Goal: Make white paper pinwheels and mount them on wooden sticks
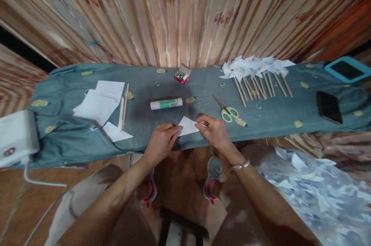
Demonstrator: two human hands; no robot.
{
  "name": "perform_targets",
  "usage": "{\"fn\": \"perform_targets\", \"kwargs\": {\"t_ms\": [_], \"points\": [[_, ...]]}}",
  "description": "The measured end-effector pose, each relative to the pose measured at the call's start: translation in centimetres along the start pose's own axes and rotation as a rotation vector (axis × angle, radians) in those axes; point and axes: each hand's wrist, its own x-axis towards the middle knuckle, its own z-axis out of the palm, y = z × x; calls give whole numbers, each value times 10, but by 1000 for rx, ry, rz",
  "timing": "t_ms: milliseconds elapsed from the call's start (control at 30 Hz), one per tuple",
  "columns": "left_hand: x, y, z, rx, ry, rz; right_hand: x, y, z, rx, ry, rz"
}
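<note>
A small white sheet of paper, folded to a triangle, is pinched between my two hands at the table's near edge. My left hand grips its left corner with thumb and forefinger. On the other side, my right hand is closed on the right corner. Just beyond the paper lies a white and green glue stick. Scissors with light green handles rest near my right hand, blades pointing away. A small red box of shiny pins or tacks stands with its lid up farther back.
White paper sheets, a pencil-like stick and a white stick lie left. Paper pinwheels on wooden sticks lie back right, near a phone and a blue-framed tablet. A plastic bag of paper pieces stands lower right.
</note>
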Motion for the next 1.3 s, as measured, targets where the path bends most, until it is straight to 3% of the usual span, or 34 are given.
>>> {"fn": "perform_targets", "kwargs": {"t_ms": [633,867,1100,1300], "points": [[5,0,-2,27,-43,-32,0,-2,2,-90,8,7],[7,1,-5,124,-66,-4,-3,3,5,-182,47,-146],[10,6,-5,179,-7,132,-10,3,6,-256,68,-299],[9,11,0,79,-125,269,-13,1,7,-293,80,-339]]}}
